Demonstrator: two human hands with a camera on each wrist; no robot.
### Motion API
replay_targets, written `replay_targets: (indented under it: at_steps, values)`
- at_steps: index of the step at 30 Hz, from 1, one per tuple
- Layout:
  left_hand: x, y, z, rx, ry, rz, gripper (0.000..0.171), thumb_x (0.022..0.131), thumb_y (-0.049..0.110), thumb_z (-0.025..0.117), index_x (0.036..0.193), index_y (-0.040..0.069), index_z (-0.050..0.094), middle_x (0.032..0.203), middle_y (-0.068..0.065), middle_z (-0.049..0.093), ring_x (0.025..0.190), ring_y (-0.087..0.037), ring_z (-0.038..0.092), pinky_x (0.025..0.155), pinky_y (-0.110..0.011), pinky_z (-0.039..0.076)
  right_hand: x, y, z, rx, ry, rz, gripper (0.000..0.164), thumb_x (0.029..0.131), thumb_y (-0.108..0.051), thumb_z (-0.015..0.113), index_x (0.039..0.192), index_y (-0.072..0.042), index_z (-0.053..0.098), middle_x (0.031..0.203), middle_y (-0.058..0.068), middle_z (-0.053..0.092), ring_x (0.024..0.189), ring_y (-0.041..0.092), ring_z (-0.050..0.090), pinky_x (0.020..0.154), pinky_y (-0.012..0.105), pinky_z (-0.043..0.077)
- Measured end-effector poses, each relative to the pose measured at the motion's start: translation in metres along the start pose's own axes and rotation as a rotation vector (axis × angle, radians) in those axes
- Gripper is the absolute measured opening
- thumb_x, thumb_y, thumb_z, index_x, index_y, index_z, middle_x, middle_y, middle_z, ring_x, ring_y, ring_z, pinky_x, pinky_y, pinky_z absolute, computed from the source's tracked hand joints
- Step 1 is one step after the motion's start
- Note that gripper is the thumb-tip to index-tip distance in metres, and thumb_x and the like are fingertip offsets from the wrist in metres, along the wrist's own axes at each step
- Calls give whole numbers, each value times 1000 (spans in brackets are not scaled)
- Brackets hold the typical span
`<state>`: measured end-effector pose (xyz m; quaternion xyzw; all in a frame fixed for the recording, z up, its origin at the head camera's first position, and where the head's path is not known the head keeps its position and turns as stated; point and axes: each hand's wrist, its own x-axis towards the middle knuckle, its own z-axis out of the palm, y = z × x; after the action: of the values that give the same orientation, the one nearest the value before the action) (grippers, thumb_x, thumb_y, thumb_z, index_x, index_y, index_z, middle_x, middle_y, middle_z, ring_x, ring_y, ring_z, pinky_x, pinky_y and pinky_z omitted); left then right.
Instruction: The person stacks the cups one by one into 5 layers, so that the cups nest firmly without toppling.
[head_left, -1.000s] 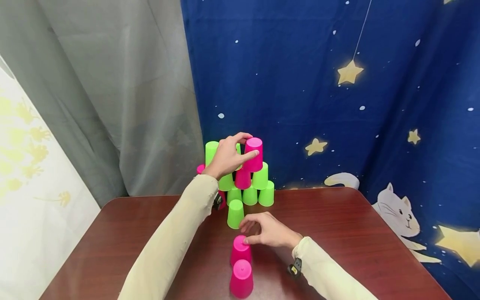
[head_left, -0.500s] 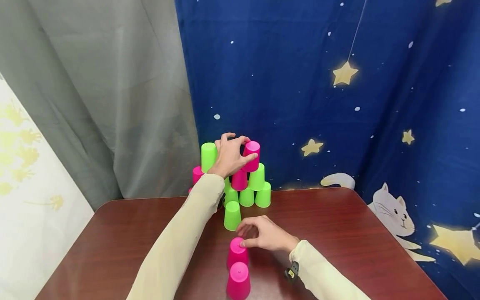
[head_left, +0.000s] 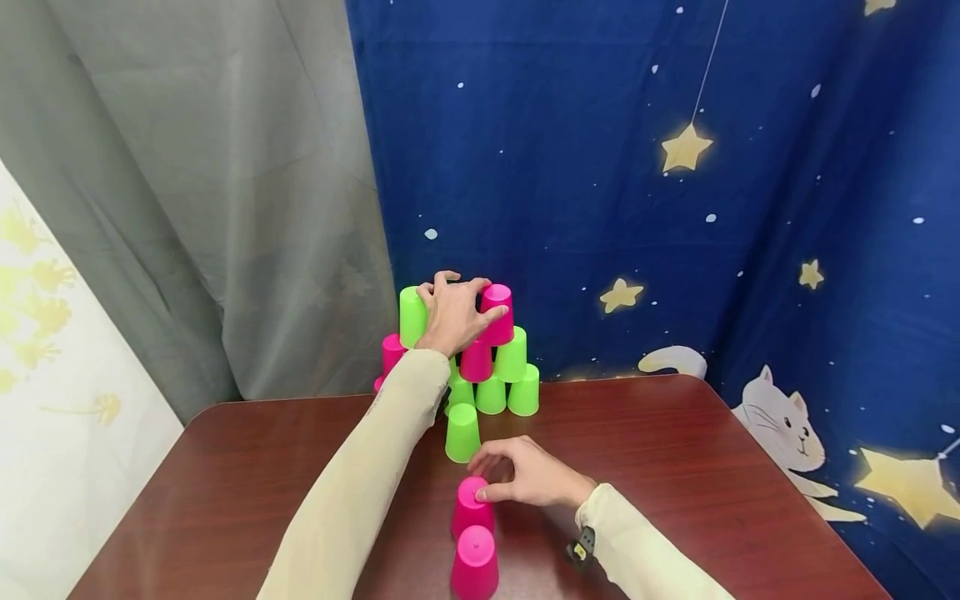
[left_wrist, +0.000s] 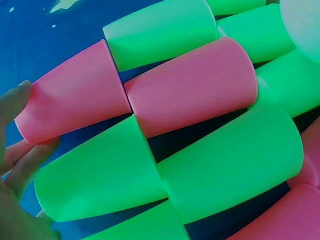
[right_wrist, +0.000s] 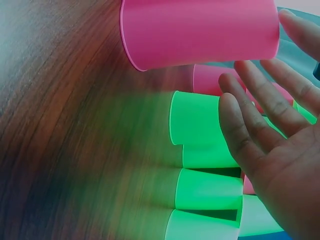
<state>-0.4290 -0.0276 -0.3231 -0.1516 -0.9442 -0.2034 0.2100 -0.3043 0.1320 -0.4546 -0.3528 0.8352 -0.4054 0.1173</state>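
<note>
In the head view my left hand (head_left: 453, 317) is at the top tier of a cup pyramid and pinches an upside-down pink cup (head_left: 498, 315). The left wrist view shows this pink cup (left_wrist: 75, 95) between thumb and fingers, its rim on a pink cup (left_wrist: 192, 87) and touching a green one (left_wrist: 162, 32). A green cup (head_left: 413, 317) stands to its left, partly behind the hand. My right hand (head_left: 528, 473), fingers loosely extended, has its thumb touching the top of a pink cup (head_left: 467, 518) on the table. The right wrist view shows fingertips beside that cup (right_wrist: 200, 32).
Another pink cup (head_left: 475, 567) stands nearer on the dark red table (head_left: 675, 467). A single green cup (head_left: 462, 433) stands between the hands, before the pyramid's bottom row of green cups (head_left: 523, 392). Grey and blue curtains (head_left: 540, 167) hang behind the table.
The pink cup at the top tier and both hands keep nearly the same places. My left fingers have spread slightly to the left, and the whole view has shifted a little.
</note>
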Motion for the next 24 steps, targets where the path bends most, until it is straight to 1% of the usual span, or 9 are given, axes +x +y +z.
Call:
replay_targets:
  at_steps: [3, 6, 9, 12, 17, 20, 24]
  values:
    - [1, 1, 2, 15, -5, -9, 59, 91, 51, 68, 140, 21, 59, 124, -9, 72, 139, -32, 36, 106, -60, 24, 0, 0, 1, -9, 2, -14, 32, 86, -29, 79, 114, -16, 70, 102, 0, 77, 88, 3, 70, 75, 22, 58]
    - [2, 1, 3, 30, -9, -18, 59, 91, 48, 69, 142, 21, 57, 125, -10, 71, 140, -33, 36, 106, -60, 24, 0, 1, 1, -13, -4, -26, 32, 89, -29, 76, 115, -12, 70, 103, 1, 77, 87, 0, 69, 75, 21, 58]
    - [3, 2, 4, 42, -10, -19, 61, 90, 45, 71, 143, 21, 55, 125, -11, 71, 141, -34, 36, 106, -60, 25, 0, 2, 2, -5, -10, -29, 31, 91, -26, 72, 117, -9, 70, 105, 2, 76, 87, 1, 69, 77, 22, 58]
    - [2, 2, 3, 52, -9, -8, 63, 88, 42, 74, 144, 20, 54, 124, -9, 71, 142, -35, 36, 106, -60, 25, -1, 1, 2, 5, -22, -21, 29, 92, -27, 72, 117, -13, 70, 106, 0, 76, 86, 2, 69, 78, 22, 58]
    - [-1, 2, 1, 71, -7, -2, 65, 87, 36, 76, 145, 19, 51, 129, -8, 70, 143, -37, 36, 107, -61, 24, -1, 0, 4, 22, -58, -31, 33, 88, -32, 76, 118, -19, 69, 107, -2, 74, 82, 4, 70, 76, 20, 58]
    - [-2, 2, 1, 75, -11, -6, 67, 87, 35, 77, 146, 19, 50, 131, -8, 69, 143, -36, 38, 107, -61, 24, -1, 2, 4, 32, -69, -41, 37, 86, -29, 78, 120, -19, 68, 108, -3, 74, 84, 4, 70, 77, 21, 59]
    - [-2, 2, -2, 75, -10, -10, 66, 88, 37, 76, 147, 20, 51, 132, -7, 68, 140, -35, 43, 105, -59, 25, -3, 3, 2, 29, -73, -52, 44, 82, -25, 82, 123, -19, 68, 111, -3, 73, 88, 4, 68, 79, 24, 60]
